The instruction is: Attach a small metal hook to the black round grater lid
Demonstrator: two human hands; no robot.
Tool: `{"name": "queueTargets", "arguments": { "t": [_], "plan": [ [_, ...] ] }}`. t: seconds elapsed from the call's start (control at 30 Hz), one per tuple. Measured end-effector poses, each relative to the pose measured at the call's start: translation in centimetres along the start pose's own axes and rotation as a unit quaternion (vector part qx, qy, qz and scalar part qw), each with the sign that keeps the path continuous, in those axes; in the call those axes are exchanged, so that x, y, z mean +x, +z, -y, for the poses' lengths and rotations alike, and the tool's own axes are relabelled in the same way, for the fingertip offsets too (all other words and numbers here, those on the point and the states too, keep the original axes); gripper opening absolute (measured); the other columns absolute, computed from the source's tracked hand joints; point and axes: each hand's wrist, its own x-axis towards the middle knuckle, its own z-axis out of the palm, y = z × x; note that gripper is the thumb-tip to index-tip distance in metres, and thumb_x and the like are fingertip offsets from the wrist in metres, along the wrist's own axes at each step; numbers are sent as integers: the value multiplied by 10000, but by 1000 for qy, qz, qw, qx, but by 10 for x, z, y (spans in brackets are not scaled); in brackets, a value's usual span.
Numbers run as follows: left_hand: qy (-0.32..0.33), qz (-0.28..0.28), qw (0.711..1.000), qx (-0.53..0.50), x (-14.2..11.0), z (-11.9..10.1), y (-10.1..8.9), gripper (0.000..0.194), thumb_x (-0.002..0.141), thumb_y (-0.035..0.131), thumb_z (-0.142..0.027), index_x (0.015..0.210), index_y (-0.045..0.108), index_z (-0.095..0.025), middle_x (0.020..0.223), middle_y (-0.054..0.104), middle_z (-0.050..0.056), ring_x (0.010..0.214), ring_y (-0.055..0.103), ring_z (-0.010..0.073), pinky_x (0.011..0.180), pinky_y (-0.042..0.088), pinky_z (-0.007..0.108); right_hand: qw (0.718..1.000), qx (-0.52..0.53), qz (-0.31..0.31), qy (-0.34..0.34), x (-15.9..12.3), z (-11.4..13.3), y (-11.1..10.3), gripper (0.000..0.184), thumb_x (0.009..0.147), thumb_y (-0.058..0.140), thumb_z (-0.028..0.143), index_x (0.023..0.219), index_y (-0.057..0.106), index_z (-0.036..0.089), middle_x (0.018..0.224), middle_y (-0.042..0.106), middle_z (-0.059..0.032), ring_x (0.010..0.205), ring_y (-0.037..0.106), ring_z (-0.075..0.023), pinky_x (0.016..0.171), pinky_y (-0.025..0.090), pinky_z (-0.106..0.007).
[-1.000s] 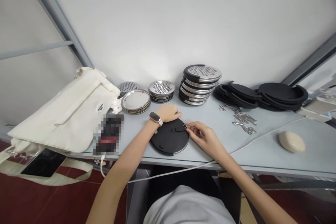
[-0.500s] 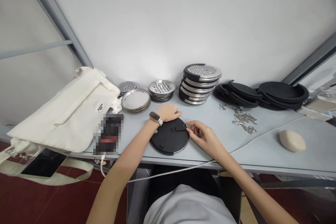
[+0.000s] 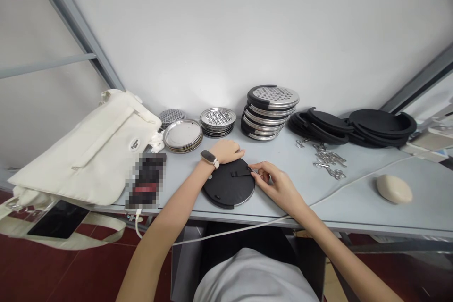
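Note:
In front of me a flat black round disc [image 3: 226, 188] lies on the table, with a silvery rim along its lower right edge and a short black strap [image 3: 241, 174] running toward its right side. My left hand [image 3: 227, 151] wears a watch and bends over the disc's far edge; its fingertips are partly hidden there. At the right edge, my right hand [image 3: 271, 178] pinches a small metal clasp [image 3: 252, 170] by the strap's end. Several metal clasps [image 3: 329, 159] lie loose further right.
Stacked along the wall are grater discs [image 3: 218, 118], metal lids [image 3: 183, 134], assembled round graters [image 3: 272, 96] and black round holders [image 3: 377, 122]. A white bag [image 3: 88, 151] and a blurred-out dark object [image 3: 147, 181] sit left. A white cable [image 3: 332, 193] crosses near a beige block [image 3: 394, 189].
My right fingers have shifted slightly on the metal clasp, and more of it shows between them. My left hand and the disc stay in place.

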Motion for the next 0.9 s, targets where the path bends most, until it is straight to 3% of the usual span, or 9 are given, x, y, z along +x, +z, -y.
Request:
{"name": "queueTargets", "arguments": {
  "t": [0.43,0.67,0.9],
  "plan": [
    [4,-5,1000,1,-1,0,0,517,914,287,-432,830,698,-130,847,685,131,783,615,214,694,387,300,999,29,-18,15,0,0,3,279,898,441,330,1118,532,184,709,581,-24,636,537,-156,599,440,-278],
    [6,-11,1000,-7,-1,-1,-1,515,915,290,-429,814,699,-133,818,686,127,762,613,224,689,384,313,999,21,-27,18,0,3,0,177,896,461,320,873,585,195,786,600,-39,653,528,-147,602,421,-277],
    [-16,-1,999,-29,-2,-2,-2,497,911,306,-448,809,695,-156,867,689,128,790,592,220,727,380,322,999,11,-29,24,-1,0,-1,198,896,459,332,859,597,194,783,595,-50,649,525,-158,598,418,-286]
  ]
}}
